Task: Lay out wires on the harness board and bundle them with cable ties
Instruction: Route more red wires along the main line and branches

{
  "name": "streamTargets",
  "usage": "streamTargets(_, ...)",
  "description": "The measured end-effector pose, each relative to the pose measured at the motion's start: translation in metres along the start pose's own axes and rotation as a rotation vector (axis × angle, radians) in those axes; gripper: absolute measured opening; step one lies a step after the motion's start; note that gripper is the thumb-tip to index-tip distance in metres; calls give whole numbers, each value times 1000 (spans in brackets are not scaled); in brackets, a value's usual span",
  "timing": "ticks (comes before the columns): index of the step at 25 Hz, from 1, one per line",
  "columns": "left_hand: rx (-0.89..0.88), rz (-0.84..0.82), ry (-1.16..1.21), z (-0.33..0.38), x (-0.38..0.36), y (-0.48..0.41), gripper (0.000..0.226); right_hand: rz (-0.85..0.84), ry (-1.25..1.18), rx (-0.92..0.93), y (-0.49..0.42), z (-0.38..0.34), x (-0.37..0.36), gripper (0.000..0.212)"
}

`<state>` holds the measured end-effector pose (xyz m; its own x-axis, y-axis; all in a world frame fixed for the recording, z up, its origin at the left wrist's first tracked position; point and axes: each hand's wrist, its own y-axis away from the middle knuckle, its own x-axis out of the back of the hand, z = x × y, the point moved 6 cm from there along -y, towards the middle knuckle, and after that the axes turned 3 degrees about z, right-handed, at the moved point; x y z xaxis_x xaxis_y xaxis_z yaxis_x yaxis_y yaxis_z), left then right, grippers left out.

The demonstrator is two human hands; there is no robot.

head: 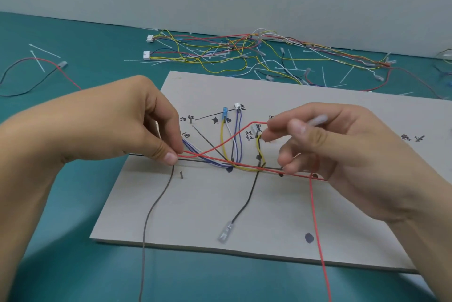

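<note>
Harness board point(195, 208) flat on table point(61, 265). Wire heap point(232, 54) on table at 12 o'clock, behind board; loose cable ties point(37, 61) at 10 o'clock. Left hand point(117, 130) over board's 9 o'clock edge, right hand point(347, 155) over 3 o'clock side; strung wire point(232, 136) pinched between them above board. Terminal point(225, 234) on board at 6 o'clock.

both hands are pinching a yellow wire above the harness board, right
No, the wire is red, not yellow. The head view shows the left hand and the right hand each pinching the red wire above the harness board.
</note>
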<state>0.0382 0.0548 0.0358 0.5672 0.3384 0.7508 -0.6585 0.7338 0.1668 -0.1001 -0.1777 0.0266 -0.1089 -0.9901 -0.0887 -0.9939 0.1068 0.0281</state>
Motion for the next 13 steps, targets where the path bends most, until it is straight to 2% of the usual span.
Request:
streamTargets(3, 13, 41, -97, 6, -3, 3, 23, 144, 88, 7, -2, -1, 9, 27)
streamTargets(6, -23, 64, -210, 14, -7, 5, 24, 172, 166, -5, -2, -3, 10, 22)
streamTargets(13, -36, -4, -198, 23, -19, 6, 22, 258, 296, 10, -3, -9, 19, 24)
